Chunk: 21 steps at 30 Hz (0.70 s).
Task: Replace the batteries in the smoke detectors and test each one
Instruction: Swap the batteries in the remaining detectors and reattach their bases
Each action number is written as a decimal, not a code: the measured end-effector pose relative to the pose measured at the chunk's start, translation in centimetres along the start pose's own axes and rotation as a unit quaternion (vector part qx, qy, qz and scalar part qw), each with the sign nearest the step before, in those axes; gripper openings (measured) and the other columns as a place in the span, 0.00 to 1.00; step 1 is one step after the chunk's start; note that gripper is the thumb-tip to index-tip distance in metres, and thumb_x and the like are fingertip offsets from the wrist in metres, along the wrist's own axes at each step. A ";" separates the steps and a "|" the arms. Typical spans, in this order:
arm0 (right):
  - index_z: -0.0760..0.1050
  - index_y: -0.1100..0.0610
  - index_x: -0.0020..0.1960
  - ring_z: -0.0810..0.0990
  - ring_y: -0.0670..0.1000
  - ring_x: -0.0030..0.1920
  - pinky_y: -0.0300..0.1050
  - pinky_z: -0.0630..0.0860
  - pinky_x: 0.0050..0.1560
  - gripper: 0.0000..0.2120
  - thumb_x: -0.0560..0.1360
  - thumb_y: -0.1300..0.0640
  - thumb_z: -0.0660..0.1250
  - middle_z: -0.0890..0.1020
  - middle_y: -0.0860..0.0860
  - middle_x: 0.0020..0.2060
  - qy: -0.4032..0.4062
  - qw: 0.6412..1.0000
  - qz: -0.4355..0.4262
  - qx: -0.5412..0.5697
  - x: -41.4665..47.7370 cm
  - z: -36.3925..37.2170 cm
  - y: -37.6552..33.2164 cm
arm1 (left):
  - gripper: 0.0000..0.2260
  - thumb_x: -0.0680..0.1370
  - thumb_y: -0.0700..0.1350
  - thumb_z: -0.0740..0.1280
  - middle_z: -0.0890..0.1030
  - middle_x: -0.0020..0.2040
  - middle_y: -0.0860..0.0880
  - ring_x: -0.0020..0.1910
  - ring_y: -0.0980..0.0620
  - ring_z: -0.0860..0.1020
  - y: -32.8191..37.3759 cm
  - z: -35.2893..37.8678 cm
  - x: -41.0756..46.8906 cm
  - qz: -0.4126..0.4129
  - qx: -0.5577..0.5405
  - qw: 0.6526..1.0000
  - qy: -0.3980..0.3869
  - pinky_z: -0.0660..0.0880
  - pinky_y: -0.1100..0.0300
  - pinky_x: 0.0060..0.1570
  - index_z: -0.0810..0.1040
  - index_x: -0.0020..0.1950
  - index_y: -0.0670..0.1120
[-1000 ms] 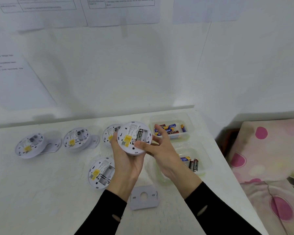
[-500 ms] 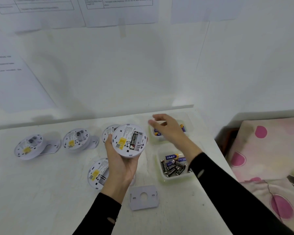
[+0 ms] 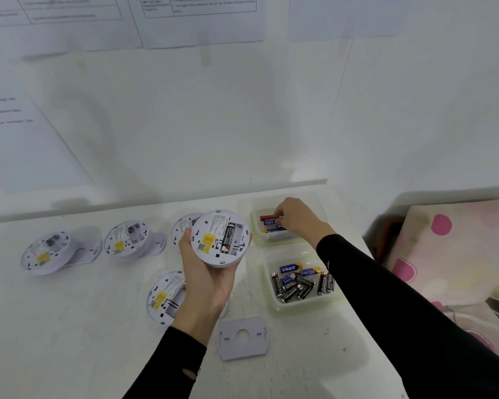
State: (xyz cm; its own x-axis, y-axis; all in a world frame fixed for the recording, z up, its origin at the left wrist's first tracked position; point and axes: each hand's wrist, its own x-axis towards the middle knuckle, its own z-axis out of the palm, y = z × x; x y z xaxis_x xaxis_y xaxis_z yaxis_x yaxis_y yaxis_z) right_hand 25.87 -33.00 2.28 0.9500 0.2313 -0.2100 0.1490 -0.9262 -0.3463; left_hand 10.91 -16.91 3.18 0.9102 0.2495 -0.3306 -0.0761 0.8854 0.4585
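Observation:
My left hand point(image 3: 206, 279) grips a round white smoke detector point(image 3: 220, 239) back side up above the table, with one black battery point(image 3: 228, 237) seated in its open bay. My right hand point(image 3: 296, 218) reaches into the far clear tub point(image 3: 317, 203) and its fingertips pinch a red and blue battery point(image 3: 267, 218) there. The near clear tub point(image 3: 271, 300) holds several black and blue batteries. Several more detectors lie back up on the table: one at the far left point(image 3: 45, 251), a second point(image 3: 126, 239) beside it, a third point(image 3: 182, 226) behind the held one, and another point(image 3: 164, 296) under my left wrist.
A grey mounting plate point(image 3: 242, 338) lies on the white table near the front. White walls with taped paper sheets point(image 3: 199, 18) stand behind the table. A pink-dotted bedcover point(image 3: 450, 249) lies past the table's right edge.
My right hand left the held detector, swung right over the tubs and went down into the far tub onto a battery. The left hand lowered the detector slightly.

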 end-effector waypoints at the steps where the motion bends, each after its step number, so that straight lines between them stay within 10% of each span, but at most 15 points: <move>1: 0.81 0.60 0.57 0.78 0.56 0.56 0.43 0.73 0.55 0.10 0.78 0.59 0.66 0.79 0.54 0.56 0.002 1.000 0.001 -0.003 0.1 0.1 0.1 | 0.24 0.82 0.57 0.59 0.77 0.67 0.38 0.68 0.36 0.74 -0.1 0.0 0.1 -0.001 0.001 1.000 -0.004 0.68 0.34 0.68 0.72 0.73 0.44; 10: 0.76 0.58 0.54 0.77 0.53 0.46 0.44 0.75 0.49 0.06 0.79 0.59 0.62 0.81 0.54 0.51 0.083 0.989 0.000 0.124 -0.2 0.2 0.9 | 0.18 0.83 0.55 0.57 0.82 0.60 0.41 0.67 0.36 0.75 0.1 0.5 -0.1 0.003 0.012 0.999 -0.036 0.68 0.34 0.68 0.81 0.59 0.47; 16: 0.80 0.52 0.55 0.83 0.47 0.43 0.41 0.80 0.48 0.08 0.80 0.57 0.64 0.84 0.51 0.43 0.224 0.830 -0.105 0.500 -6.4 -2.2 -3.6 | 0.21 0.83 0.55 0.57 0.85 0.54 0.42 0.69 0.37 0.73 0.1 1.1 -0.1 -0.010 -0.002 0.999 -0.045 0.65 0.35 0.70 0.87 0.48 0.48; 21: 0.79 0.47 0.58 0.82 0.43 0.44 0.37 0.78 0.47 0.10 0.78 0.58 0.66 0.83 0.45 0.43 0.191 0.848 -0.177 0.461 -10.5 -1.0 -5.4 | 0.19 0.83 0.56 0.56 0.84 0.55 0.41 0.65 0.38 0.75 0.0 1.5 0.1 -0.006 0.005 0.998 -0.054 0.66 0.37 0.71 0.81 0.57 0.45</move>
State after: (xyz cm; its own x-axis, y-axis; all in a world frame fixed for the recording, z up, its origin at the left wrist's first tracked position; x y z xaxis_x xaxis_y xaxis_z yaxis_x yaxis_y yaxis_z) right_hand 15.38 -30.75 7.26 0.9363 0.1705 0.3071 0.3329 -0.1517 -0.9307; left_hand 11.60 -17.48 4.36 0.9500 0.1942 -0.2447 -0.0611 0.8837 0.4641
